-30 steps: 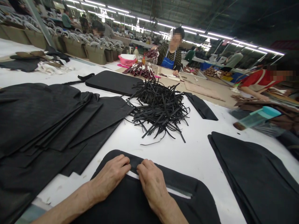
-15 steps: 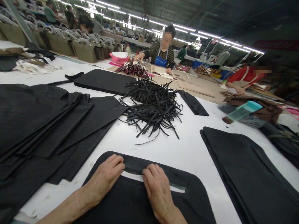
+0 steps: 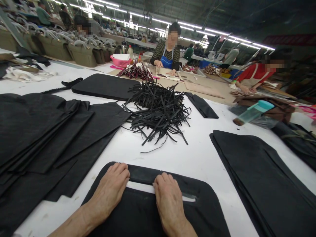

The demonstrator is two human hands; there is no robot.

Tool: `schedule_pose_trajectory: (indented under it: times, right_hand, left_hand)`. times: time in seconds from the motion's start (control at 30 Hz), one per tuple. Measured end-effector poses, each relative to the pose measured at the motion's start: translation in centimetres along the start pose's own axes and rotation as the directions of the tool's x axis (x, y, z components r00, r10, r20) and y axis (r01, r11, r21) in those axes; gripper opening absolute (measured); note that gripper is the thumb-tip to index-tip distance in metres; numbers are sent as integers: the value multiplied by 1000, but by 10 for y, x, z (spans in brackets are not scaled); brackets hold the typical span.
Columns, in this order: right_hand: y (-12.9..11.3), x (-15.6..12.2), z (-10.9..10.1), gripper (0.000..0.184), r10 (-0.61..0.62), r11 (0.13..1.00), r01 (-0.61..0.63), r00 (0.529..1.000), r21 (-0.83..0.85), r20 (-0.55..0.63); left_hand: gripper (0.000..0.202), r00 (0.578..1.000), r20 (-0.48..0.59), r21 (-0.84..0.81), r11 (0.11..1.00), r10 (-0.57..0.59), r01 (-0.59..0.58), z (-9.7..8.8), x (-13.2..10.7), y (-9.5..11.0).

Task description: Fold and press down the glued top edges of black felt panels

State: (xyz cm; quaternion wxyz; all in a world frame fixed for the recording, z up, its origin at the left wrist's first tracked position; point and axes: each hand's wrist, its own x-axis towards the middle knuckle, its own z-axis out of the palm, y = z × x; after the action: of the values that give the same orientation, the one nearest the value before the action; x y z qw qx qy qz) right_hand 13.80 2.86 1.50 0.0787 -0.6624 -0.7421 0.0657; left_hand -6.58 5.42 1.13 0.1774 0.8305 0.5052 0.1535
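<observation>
Press flat with left hand (image 3: pixel 111 192) and right hand (image 3: pixel 169 200), fingers (image 3: pixel 122 173) extended and gripping nothing, on the panel (image 3: pixel 209 210) lying at the near edge of the bench (image 3: pixel 197 158). Set fingertips along the slot (image 3: pixel 140 187) rim. Likely best: bear down evenly, avoiding wrinkles.

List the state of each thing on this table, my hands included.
Slotted black panel: lying flat, slot partly covered.
Left hand: open, flat at the slot's left end.
Right hand: open, flat across the slot.
Black strips: loose tangled heap.
Left black sheets: fanned, overlapping.
Right black sheets: squarely stacked.
Teal-capped bottle: on its side, capped.
</observation>
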Motion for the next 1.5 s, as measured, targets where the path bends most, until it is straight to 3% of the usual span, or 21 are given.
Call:
schedule_pose_trajectory:
  times: [0.47,0.53,0.6,0.67,0.73,0.93,1.1,1.2,1.33,1.5]
  right_hand:
    - [-4,10,-13,14,62,996,-54,992,-69,112]
    - [-4,11,-14,13,64,996,-57,991,-65,119]
    - [-5,12,-14,12,68,996,-61,991,-60,120]
    - [-5,13,-14,12,79,996,-73,990,-57,116]
    - [-5,14,-14,12,94,994,-89,990,-56,108]
    - [-5,18,-18,14,131,991,-123,981,-58,144]
    - [-5,19,-25,14,136,991,-133,973,-29,188]
    - [-4,19,-25,13,130,992,-128,974,-19,187]
    - [-4,19,-25,14,121,992,-122,976,-6,181]
    - [-8,19,-31,14,132,991,-133,971,-5,200]
  left_hand:
    - [13,986,-5,151,974,-169,167,-5,4,19]
    - [20,995,-26,215,972,-93,97,-2,3,22]
    - [31,996,4,288,954,86,-84,3,1,23]
    - [41,958,65,359,890,278,-282,8,-1,22]
    - [51,911,125,421,810,393,-407,11,-1,20]
    - [58,892,220,495,743,396,-452,14,4,23]
    - [45,872,141,474,741,469,-475,12,-2,4]
    - [40,870,64,472,753,489,-458,9,-14,-15]
    - [47,914,-13,445,821,405,-358,4,-29,-30]
    - [45,981,-68,449,884,182,-133,0,-26,-7]
